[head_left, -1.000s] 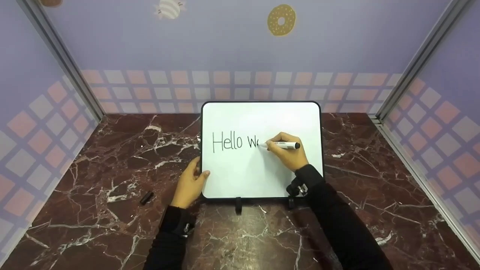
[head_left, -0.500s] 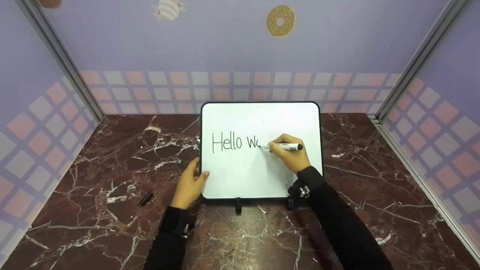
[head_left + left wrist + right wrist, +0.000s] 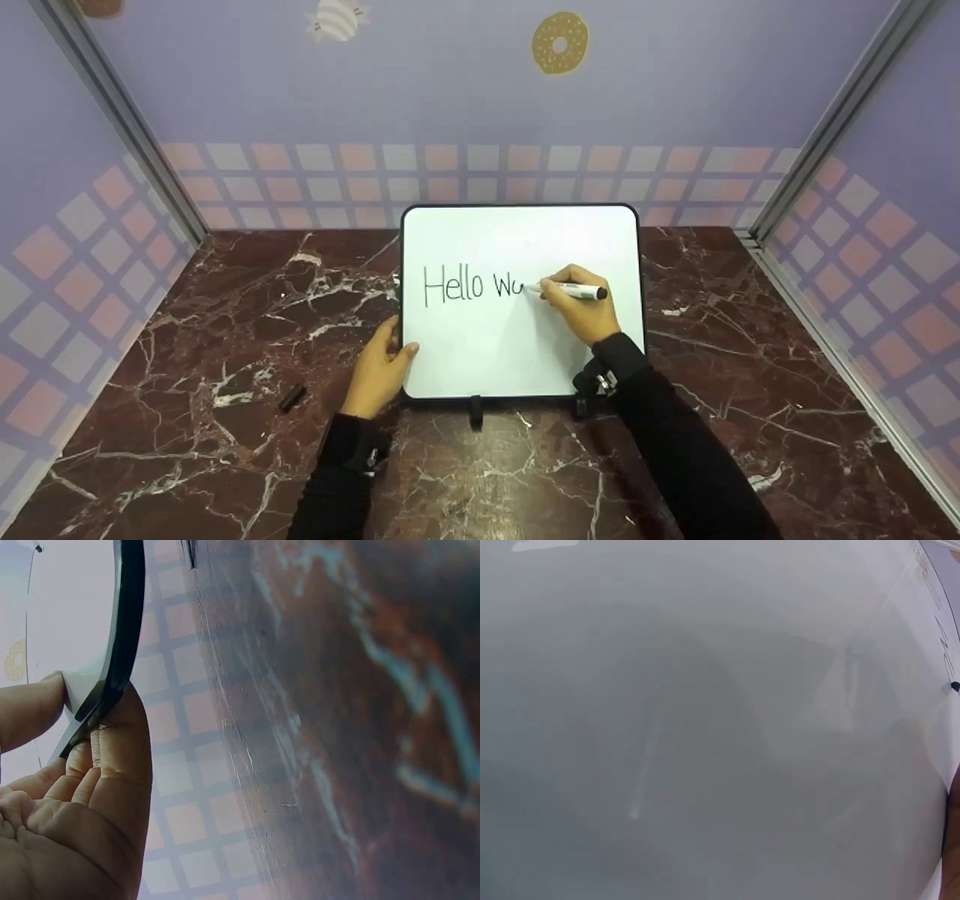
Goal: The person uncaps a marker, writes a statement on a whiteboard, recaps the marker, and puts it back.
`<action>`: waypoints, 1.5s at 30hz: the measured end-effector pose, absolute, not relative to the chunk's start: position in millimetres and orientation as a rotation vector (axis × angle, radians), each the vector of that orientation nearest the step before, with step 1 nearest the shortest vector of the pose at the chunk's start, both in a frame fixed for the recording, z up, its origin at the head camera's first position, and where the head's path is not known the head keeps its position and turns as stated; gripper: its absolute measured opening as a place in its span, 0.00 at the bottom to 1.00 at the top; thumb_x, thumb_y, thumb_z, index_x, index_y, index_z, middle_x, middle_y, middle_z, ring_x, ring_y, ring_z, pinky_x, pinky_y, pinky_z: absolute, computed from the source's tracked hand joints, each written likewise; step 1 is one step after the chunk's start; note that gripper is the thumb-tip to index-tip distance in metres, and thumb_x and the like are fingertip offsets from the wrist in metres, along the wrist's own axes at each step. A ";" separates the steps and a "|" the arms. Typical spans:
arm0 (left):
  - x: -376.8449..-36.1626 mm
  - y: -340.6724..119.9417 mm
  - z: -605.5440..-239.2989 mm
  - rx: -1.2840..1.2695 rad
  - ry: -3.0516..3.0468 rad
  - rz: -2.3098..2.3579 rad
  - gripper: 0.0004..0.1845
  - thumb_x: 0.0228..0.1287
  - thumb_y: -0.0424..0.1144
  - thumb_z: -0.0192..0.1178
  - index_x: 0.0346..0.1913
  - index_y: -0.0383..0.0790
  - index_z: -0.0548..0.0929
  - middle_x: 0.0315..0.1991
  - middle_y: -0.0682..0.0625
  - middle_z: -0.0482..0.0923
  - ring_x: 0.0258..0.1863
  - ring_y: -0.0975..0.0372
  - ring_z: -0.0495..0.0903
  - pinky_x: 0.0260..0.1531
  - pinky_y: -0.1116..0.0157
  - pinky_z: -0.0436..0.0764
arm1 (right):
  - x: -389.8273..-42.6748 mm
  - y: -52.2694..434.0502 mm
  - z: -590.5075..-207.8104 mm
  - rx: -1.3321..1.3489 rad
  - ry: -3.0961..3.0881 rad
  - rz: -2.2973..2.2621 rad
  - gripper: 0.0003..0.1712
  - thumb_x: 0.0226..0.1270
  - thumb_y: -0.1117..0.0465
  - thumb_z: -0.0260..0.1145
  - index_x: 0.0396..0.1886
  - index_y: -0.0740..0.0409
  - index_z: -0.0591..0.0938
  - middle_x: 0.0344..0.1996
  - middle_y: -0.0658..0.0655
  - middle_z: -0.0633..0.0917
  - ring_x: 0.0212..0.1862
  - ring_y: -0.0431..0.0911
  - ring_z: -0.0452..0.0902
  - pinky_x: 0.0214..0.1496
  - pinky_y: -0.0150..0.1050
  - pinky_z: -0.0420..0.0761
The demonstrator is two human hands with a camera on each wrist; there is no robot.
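A whiteboard (image 3: 480, 360) with a black frame leans upright on the table, bearing the handwriting "Hello Wo" in black, the last letter partly drawn. My right hand (image 3: 583, 307) pinches a white marker (image 3: 576, 290) with a black end, its tip at the last letter. In the right wrist view the whiteboard (image 3: 705, 727) fills nearly everything, with the marker's dark tip (image 3: 955, 686) at the right edge. My left hand (image 3: 379, 373) grips the whiteboard's left edge, thumb on the front. In the left wrist view the fingers (image 3: 120, 742) curl behind the frame (image 3: 129, 615).
A black marker cap (image 3: 292, 397) lies on the dark red marbled table (image 3: 225, 465), left of the left hand. Black feet (image 3: 476, 411) stick out below the whiteboard. Patterned purple walls (image 3: 450, 97) stand behind and at both sides.
The marker tip has moved slightly down, then back up and right, drawing more of the letter after "W". The left hand keeps its hold on the whiteboard's edge.
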State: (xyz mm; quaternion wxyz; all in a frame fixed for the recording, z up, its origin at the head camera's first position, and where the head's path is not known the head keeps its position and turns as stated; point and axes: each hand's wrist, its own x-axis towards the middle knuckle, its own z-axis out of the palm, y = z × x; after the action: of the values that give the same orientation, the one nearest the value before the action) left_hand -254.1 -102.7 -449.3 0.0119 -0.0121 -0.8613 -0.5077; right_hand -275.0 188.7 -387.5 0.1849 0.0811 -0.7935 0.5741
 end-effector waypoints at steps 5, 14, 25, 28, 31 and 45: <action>-253.7 -102.7 -449.3 -0.032 -2.693 -1.579 0.32 0.70 0.36 0.57 0.74 0.32 0.60 0.55 0.33 0.78 0.50 0.43 0.83 0.48 0.52 0.84 | -276.7 187.3 -387.8 0.208 -2.237 1.606 0.05 0.63 0.70 0.66 0.29 0.69 0.83 0.28 0.65 0.87 0.26 0.35 0.79 0.32 0.27 0.79; -253.3 -101.4 -450.5 -0.054 -2.695 -1.592 0.33 0.71 0.37 0.56 0.74 0.32 0.58 0.54 0.33 0.77 0.51 0.43 0.82 0.48 0.51 0.84 | -278.0 183.0 -386.3 0.200 -2.252 1.567 0.05 0.64 0.69 0.66 0.30 0.68 0.83 0.29 0.65 0.87 0.26 0.33 0.78 0.32 0.27 0.76; -253.6 -101.6 -449.8 -0.044 -2.693 -1.589 0.33 0.71 0.37 0.56 0.74 0.33 0.59 0.56 0.32 0.77 0.52 0.43 0.82 0.49 0.51 0.83 | -277.8 181.8 -383.5 0.236 -2.254 1.581 0.06 0.64 0.68 0.67 0.29 0.69 0.83 0.30 0.66 0.87 0.28 0.31 0.79 0.33 0.26 0.77; -254.2 -101.9 -449.7 -0.041 -2.691 -1.590 0.33 0.71 0.37 0.56 0.74 0.33 0.59 0.57 0.32 0.77 0.52 0.42 0.82 0.50 0.50 0.83 | -278.0 181.9 -383.2 0.238 -2.250 1.589 0.06 0.64 0.69 0.67 0.30 0.69 0.83 0.29 0.66 0.88 0.28 0.32 0.79 0.33 0.26 0.77; -254.4 -102.2 -449.1 -0.036 -2.690 -1.583 0.33 0.70 0.37 0.57 0.74 0.33 0.59 0.57 0.31 0.77 0.51 0.42 0.82 0.50 0.50 0.83 | -278.2 183.5 -382.8 0.226 -2.242 1.614 0.06 0.64 0.69 0.67 0.31 0.69 0.84 0.29 0.66 0.87 0.28 0.34 0.80 0.33 0.27 0.78; -254.7 -102.4 -450.0 -0.067 -2.681 -1.583 0.33 0.71 0.36 0.56 0.74 0.32 0.58 0.54 0.32 0.78 0.51 0.42 0.82 0.49 0.51 0.84 | -278.7 193.0 -382.2 0.195 -2.250 1.588 0.05 0.64 0.69 0.66 0.31 0.69 0.84 0.29 0.66 0.87 0.27 0.34 0.78 0.33 0.27 0.77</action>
State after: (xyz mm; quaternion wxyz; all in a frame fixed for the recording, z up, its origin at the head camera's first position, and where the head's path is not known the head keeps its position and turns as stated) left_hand -254.7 -102.4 -450.0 0.0137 -0.0216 -0.8607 -0.5084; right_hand -278.7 193.0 -382.2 0.1891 0.0694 -0.8003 0.5647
